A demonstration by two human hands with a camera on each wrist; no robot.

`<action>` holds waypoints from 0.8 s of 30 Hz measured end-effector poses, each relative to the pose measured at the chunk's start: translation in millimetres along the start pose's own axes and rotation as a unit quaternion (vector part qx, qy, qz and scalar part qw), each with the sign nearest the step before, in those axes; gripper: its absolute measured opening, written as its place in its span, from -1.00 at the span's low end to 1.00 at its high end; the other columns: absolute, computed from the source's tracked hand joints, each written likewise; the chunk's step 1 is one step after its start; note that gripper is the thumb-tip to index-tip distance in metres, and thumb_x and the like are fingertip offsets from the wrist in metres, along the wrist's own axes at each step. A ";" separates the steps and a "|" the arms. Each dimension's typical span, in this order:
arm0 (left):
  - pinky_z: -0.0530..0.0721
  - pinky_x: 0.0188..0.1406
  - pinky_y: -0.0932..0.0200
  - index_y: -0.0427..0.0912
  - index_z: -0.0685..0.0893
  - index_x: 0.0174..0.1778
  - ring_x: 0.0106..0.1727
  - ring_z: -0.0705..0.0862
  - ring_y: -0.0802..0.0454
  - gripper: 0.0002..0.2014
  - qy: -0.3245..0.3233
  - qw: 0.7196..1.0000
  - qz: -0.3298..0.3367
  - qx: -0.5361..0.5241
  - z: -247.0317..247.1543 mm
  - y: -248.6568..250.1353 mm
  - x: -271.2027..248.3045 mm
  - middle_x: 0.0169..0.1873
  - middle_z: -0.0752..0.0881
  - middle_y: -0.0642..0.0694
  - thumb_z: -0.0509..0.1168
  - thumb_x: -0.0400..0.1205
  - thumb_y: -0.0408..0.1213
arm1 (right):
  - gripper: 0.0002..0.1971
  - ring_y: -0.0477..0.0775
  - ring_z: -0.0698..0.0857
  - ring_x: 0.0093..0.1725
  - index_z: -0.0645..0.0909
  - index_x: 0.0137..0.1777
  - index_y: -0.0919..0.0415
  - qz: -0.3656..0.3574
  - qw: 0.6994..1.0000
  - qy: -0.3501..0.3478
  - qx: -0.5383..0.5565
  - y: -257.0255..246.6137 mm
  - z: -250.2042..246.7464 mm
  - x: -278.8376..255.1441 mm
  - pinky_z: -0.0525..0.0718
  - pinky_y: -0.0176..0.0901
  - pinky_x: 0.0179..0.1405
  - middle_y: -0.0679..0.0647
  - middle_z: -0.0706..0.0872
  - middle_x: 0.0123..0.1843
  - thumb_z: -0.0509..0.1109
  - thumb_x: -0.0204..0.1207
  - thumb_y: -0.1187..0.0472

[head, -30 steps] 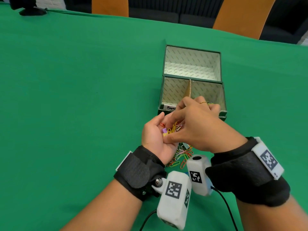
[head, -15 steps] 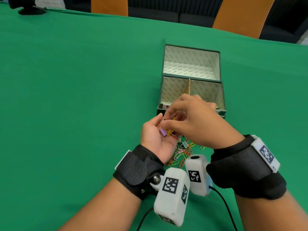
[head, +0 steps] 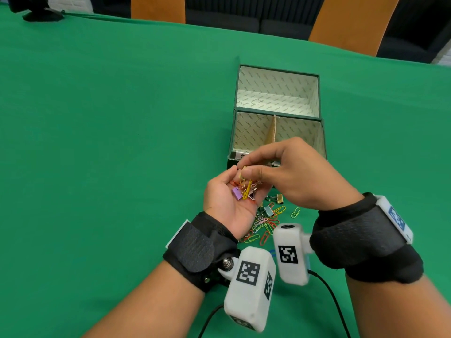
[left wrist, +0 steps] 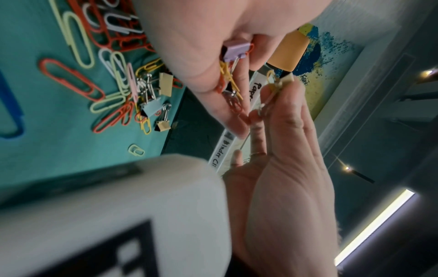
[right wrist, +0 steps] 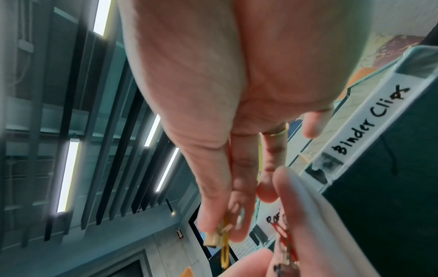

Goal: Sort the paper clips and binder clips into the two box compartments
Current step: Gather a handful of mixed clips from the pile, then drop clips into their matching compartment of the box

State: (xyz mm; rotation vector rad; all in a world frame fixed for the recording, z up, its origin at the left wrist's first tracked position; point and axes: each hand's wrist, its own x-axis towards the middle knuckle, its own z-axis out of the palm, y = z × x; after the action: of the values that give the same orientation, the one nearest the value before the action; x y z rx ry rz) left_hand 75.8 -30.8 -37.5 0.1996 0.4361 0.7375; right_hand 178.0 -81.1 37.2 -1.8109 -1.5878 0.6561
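My left hand (head: 223,203) lies palm up and cups a tangle of clips: a purple binder clip (head: 236,192) (left wrist: 235,50), a yellow paper clip (head: 247,189) and red ones. Just above its fingertips my right hand (head: 244,172) pinches a small beige binder clip (right wrist: 214,238) (left wrist: 288,78) with a yellow paper clip (right wrist: 225,256) hanging from it. Behind the hands stands the green box (head: 278,112), its near half split by a cardboard divider (head: 272,130). The label "Binder Clips" (right wrist: 369,121) marks its right compartment. A loose pile of clips (head: 266,223) (left wrist: 123,90) lies on the cloth under the hands.
The box's open lid (head: 275,93) stands behind the compartments. Two orange chair backs (head: 158,8) (head: 351,23) line the table's far edge, and a black stand (head: 41,15) sits at the far left. A black cable (head: 329,289) runs from the wrist cameras. Green cloth (head: 109,142) stretches left.
My right hand, earlier digging into the left palm, has drawn up a little with the small beige clip pinched in its fingertips. The left palm shows more of its clips.
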 end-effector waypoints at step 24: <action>0.79 -0.08 -0.06 -0.60 0.73 -0.05 -0.17 0.80 -0.24 -0.50 0.008 1.000 -0.026 -0.006 -0.1 2.7 -0.5 -0.12 0.76 -0.42 0.02 0.74 -0.23 | -0.86 0.12 0.58 0.32 0.73 0.00 -0.22 0.117 0.939 0.246 -0.208 30.6 -39.3 -0.2 0.30 0.12 0.33 -0.11 0.75 0.18 0.47 0.46 -0.11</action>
State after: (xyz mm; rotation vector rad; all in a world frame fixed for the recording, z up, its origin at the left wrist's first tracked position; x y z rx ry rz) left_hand 73.8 -29.2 -36.6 0.1698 0.4504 0.6902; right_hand 227.0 -88.8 41.2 -2.2701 -1.2375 -0.0641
